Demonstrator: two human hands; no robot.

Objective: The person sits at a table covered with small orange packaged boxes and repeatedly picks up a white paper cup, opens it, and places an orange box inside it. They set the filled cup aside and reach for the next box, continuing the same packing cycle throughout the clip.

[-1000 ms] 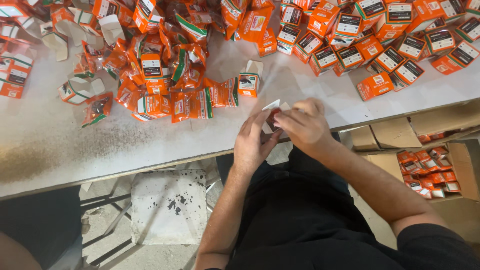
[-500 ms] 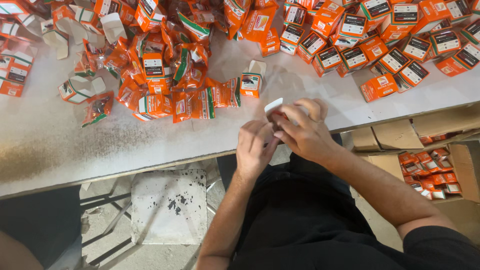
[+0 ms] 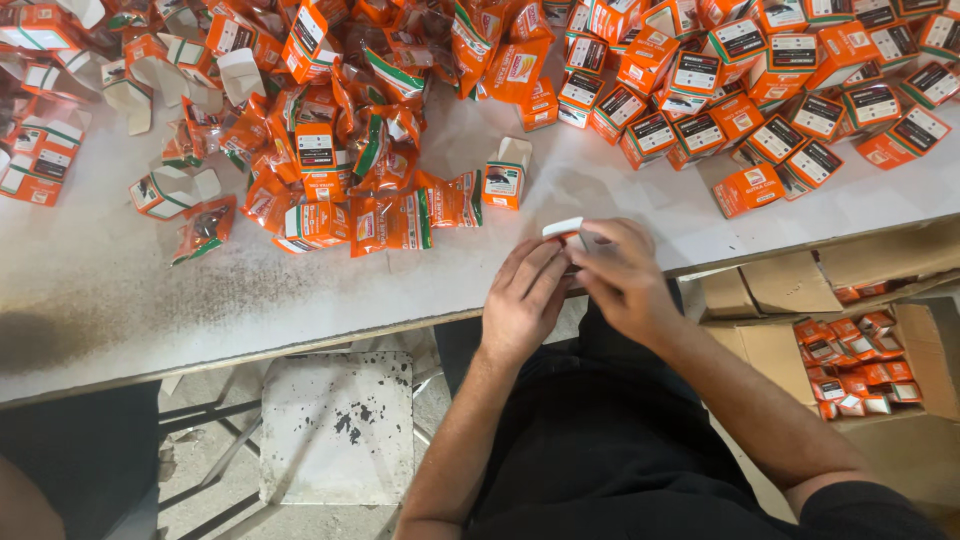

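A small orange-and-white carton (image 3: 566, 233) is pinched between the left hand (image 3: 522, 300) and the right hand (image 3: 622, 275), fingers closed on it, at the near table edge (image 3: 300, 335). It is judged light, thin-walled and easily crushed, best held by its side panels.

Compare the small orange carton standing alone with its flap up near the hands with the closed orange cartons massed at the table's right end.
The lone open-flapped orange carton stands upright, white top flap raised; the closed orange cartons are shut and mostly lie on their sides. The lone one stands apart on bare white table, just ahead of both hands; the closed ones crowd together, touching. Both kinds are small, orange and labelled.
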